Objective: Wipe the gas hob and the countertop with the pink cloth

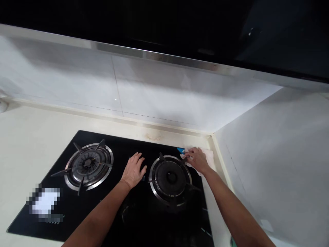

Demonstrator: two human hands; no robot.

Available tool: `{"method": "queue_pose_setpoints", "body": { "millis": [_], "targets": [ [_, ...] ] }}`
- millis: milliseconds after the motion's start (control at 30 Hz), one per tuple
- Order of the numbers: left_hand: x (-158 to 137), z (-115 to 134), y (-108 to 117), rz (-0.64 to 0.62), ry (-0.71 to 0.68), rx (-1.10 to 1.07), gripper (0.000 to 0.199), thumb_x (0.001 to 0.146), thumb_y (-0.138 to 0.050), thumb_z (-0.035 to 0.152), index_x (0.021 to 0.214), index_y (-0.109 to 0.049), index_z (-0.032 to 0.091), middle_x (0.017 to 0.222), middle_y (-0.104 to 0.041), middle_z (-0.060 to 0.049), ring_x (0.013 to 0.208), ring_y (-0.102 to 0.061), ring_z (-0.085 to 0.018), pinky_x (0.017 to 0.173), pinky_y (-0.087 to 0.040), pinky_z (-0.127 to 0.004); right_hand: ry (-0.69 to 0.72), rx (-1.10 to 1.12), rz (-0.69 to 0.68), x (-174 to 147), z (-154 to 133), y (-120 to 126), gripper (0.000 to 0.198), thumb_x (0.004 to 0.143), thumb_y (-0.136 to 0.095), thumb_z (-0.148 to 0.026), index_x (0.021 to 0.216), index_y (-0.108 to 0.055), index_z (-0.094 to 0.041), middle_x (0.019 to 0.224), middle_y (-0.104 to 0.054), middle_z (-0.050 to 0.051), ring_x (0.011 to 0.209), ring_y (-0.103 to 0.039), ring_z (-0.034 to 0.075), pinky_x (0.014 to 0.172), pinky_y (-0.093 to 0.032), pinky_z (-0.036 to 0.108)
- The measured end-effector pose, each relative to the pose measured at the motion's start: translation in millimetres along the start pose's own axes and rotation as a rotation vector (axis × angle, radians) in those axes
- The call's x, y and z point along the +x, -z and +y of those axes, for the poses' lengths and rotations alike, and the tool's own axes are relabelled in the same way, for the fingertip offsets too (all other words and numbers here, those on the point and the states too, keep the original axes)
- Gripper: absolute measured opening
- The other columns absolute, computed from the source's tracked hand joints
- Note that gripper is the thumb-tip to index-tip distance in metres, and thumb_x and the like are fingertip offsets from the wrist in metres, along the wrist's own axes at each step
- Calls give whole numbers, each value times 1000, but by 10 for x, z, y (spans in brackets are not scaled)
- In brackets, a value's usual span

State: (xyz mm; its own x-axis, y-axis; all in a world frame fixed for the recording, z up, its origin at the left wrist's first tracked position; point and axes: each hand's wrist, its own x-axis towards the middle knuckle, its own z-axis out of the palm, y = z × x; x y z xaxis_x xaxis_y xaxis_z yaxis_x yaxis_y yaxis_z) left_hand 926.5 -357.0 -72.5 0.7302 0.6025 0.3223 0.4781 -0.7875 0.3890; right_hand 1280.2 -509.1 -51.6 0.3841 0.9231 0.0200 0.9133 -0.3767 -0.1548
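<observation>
My right hand (196, 160) presses a pale pink cloth (208, 156) onto the back right corner of the black glass gas hob (123, 144). Its fingers are bent over the cloth, part of which spreads onto the counter. Just left of the fingertips, a small blue patch (180, 150) shows on the hob; I cannot make out what it is. My left hand (134, 170) lies palm down on the glass between the two burners, fingers spread, holding nothing. Beside it is the right burner (171, 176); farther left is the left burner (88, 164), each with dark pan supports.
A dark range hood (164, 31) hangs low over the hob. Grey wall panels (154, 89) stand behind and at the right. Brownish stains (153, 136) mark the cream counter (33, 137) behind the hob. A white object (3, 105) stands at the far left.
</observation>
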Motion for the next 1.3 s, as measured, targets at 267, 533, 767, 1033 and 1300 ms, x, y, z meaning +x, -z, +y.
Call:
{"method": "queue_pose_setpoints", "body": {
  "millis": [267, 533, 767, 1033, 1300],
  "targets": [
    [68, -35, 29, -17, -2, 8, 34, 93, -51, 36, 120, -62, 19, 137, -57, -15, 135, -48, -33, 110, -44, -54, -106, 9, 63, -410, -285, 44, 24, 94, -56, -40, 97, -75, -26, 111, -60, 8, 102, -47, 24, 81, -36, 34],
    [113, -73, 24, -41, -3, 29, 36, 93, -48, 39, 120, -61, 19, 139, -55, -16, 135, -46, -33, 110, -41, -54, -199, 64, 111, -1045, -301, -2, 28, 97, -52, -37, 92, -76, -24, 106, -60, 9, 98, -46, 23, 90, -35, 38],
    [153, -82, 14, -49, -33, 52, 38, 92, -47, 40, 119, -60, 17, 138, -54, -18, 135, -44, -34, 110, -40, -54, -299, 101, 104, -1481, -447, 35, 18, 94, -58, -31, 97, -76, -26, 115, -60, 8, 108, -47, 23, 98, -34, 37],
    [168, -76, -5, -46, -39, 14, 41, 92, -45, 39, 119, -61, 13, 139, -53, -20, 136, -42, -37, 111, -38, -54, -581, -2, 154, -1902, -1012, 65, 27, 97, -51, -35, 98, -75, -24, 111, -61, 11, 104, -45, 28, 83, -37, 39],
    [170, -92, -59, -6, -43, -29, 38, 90, -49, 38, 118, -61, 16, 138, -55, -18, 136, -43, -37, 110, -39, -56, -515, -91, 255, -2092, -1849, -96, 25, 93, -53, -31, 109, -72, -27, 116, -60, 13, 100, -47, 28, 82, -39, 43]
  ]
}}
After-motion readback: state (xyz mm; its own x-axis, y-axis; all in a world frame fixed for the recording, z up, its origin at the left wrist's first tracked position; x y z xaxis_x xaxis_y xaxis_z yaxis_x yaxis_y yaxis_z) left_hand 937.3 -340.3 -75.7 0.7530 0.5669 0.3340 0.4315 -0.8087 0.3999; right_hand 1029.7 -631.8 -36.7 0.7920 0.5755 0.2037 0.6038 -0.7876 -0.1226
